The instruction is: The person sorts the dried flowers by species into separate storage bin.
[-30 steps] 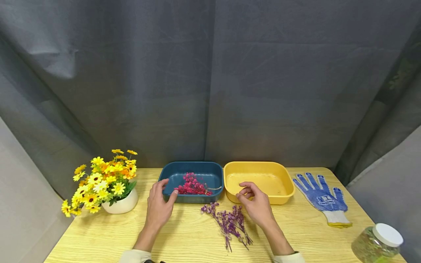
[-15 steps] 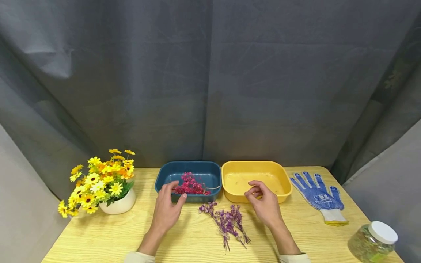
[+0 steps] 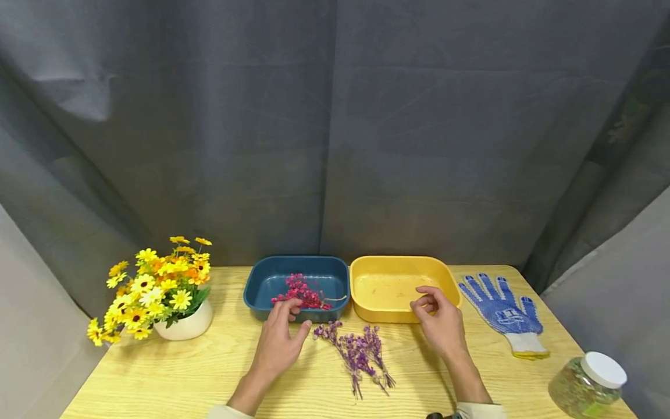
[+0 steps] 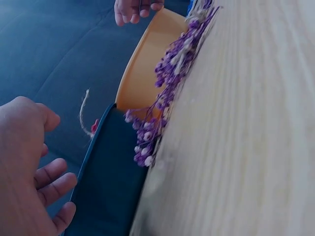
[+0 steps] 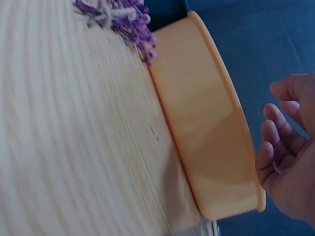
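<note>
Left hand point(image 3: 278, 346) rests on the worktop point(image 3: 173, 378) by the blue tray's point(image 3: 262, 276) front wall – fingers loose, holding nothing. Right hand point(image 3: 442, 326) at the yellow tray's point(image 3: 398, 265) front rim – fingers loosely curled, empty. Purple sprigs point(image 3: 358, 352) lie between the hands; pink sprigs point(image 3: 300, 294) sit in the blue tray.

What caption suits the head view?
Two bare hands hover near purple sprigs before a blue tray and yellow tray.
</note>
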### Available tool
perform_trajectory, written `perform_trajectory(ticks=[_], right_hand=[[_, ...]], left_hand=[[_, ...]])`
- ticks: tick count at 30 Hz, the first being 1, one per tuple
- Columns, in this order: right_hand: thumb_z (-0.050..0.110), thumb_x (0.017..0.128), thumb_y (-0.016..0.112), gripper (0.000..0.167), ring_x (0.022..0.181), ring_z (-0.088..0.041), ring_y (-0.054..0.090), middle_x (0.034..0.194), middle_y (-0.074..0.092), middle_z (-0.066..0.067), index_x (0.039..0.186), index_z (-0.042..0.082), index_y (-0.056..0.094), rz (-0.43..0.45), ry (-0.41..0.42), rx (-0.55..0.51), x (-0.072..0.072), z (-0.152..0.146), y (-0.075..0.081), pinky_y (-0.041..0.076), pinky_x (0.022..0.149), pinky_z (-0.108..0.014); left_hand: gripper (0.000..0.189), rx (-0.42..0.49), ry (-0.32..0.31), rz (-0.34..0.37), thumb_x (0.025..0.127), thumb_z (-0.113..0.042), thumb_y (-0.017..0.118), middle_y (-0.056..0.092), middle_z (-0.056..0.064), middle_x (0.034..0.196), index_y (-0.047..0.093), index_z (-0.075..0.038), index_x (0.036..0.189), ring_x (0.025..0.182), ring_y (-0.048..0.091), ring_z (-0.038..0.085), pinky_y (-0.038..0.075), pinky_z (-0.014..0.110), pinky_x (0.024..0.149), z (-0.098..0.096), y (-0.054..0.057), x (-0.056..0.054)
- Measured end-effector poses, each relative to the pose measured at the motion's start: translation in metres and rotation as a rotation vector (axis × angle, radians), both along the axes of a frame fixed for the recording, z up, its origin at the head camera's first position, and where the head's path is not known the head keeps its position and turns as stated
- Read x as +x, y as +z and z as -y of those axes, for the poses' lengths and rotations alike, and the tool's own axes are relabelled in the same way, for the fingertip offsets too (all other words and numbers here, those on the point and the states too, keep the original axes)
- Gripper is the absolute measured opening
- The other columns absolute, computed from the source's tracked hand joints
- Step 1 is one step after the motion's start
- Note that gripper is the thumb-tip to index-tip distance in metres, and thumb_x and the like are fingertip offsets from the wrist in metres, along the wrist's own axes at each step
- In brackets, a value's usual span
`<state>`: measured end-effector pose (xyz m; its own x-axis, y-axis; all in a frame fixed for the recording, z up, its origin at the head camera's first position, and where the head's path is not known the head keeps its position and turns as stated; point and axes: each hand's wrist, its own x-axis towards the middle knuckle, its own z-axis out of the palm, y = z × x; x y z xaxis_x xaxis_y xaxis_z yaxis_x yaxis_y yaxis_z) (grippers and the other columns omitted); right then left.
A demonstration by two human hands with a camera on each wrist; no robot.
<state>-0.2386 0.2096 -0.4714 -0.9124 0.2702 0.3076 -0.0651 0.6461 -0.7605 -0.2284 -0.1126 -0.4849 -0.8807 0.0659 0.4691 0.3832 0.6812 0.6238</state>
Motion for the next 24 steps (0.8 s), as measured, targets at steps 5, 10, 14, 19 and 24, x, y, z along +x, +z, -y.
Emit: perform_trajectory(ticks=[5,10,14,19,24], right_hand=[[0.023,0.089,0.068,0.027,0.078,-0.005,0.056,0.091,0.067,0.003,0.115,0.021,0.063,0.014,-0.037,0.014,-0.002,-0.011,-0.001,0.044,0.071,-0.024],[0.023,0.089,0.068,0.028,0.082,-0.009,0.055,0.097,0.066,-0.001,0.116,0.018,0.064,0.035,-0.066,0.023,-0.003,-0.024,-0.004,0.043,0.07,-0.026],[0.022,0.088,0.069,0.029,0.086,-0.013,0.055,0.102,0.065,-0.005,0.116,0.015,0.065,0.039,-0.096,0.023,-0.003,-0.033,-0.008,0.042,0.072,-0.027],[0.025,0.089,0.068,0.033,0.092,-0.019,0.054,0.11,0.062,-0.01,0.119,0.012,0.064,0.047,-0.121,-0.004,-0.002,-0.045,-0.009,0.039,0.074,-0.031],[0.023,0.089,0.067,0.035,0.097,-0.021,0.051,0.117,0.053,-0.013,0.121,0.009,0.063,0.063,-0.142,-0.031,-0.005,-0.054,-0.012,0.036,0.078,-0.033]], left_hand=[[0.041,-0.032,-0.019,0.038,0.085,-0.023,0.071,0.061,0.001,0.102,0.056,-0.014,0.123,0.091,0.058,0.014,0.043,0.034,0.082,-0.009,-0.005,0.006],[0.039,-0.082,-0.046,0.097,0.086,-0.028,0.069,0.062,-0.003,0.1,0.057,-0.017,0.122,0.088,0.059,0.011,0.041,0.033,0.08,-0.019,-0.014,0.012],[0.039,-0.114,-0.084,0.17,0.087,-0.031,0.068,0.061,-0.006,0.1,0.056,-0.019,0.123,0.086,0.057,0.009,0.039,0.03,0.077,-0.025,-0.018,0.016],[0.039,-0.15,-0.13,0.225,0.088,-0.036,0.066,0.06,-0.007,0.102,0.056,-0.02,0.122,0.085,0.053,0.006,0.038,0.028,0.075,-0.03,-0.019,0.02],[0.042,-0.189,-0.17,0.245,0.087,-0.038,0.066,0.06,-0.008,0.102,0.055,-0.021,0.124,0.086,0.052,0.005,0.038,0.027,0.074,-0.037,-0.019,0.023]])
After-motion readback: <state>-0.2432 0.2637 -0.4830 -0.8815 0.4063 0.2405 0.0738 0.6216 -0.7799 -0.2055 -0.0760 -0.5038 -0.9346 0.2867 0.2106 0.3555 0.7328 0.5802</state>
